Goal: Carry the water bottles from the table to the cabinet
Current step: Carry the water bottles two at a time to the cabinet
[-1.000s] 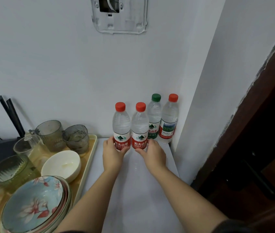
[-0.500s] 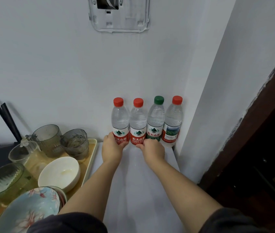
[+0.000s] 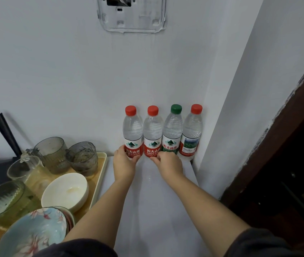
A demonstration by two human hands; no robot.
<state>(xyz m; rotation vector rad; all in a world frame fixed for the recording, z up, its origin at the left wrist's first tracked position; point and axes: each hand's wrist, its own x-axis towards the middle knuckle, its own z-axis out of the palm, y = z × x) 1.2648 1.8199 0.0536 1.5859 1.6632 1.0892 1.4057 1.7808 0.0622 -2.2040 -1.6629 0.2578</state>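
**Head view: pair joins row**

Your left hand (image 3: 124, 165) curls its grip round the first bottle (image 3: 132, 132), right hand (image 3: 167, 164) round the second bottle (image 3: 153, 132). Both slid back level with the green-capped bottle (image 3: 172, 130) and corner bottle (image 3: 192, 130) at the wall; releasing looks next.

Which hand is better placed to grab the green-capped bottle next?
Right. The right hand grips the second red-capped bottle directly beside the green-capped bottle; the left hand holds the far-left bottle.
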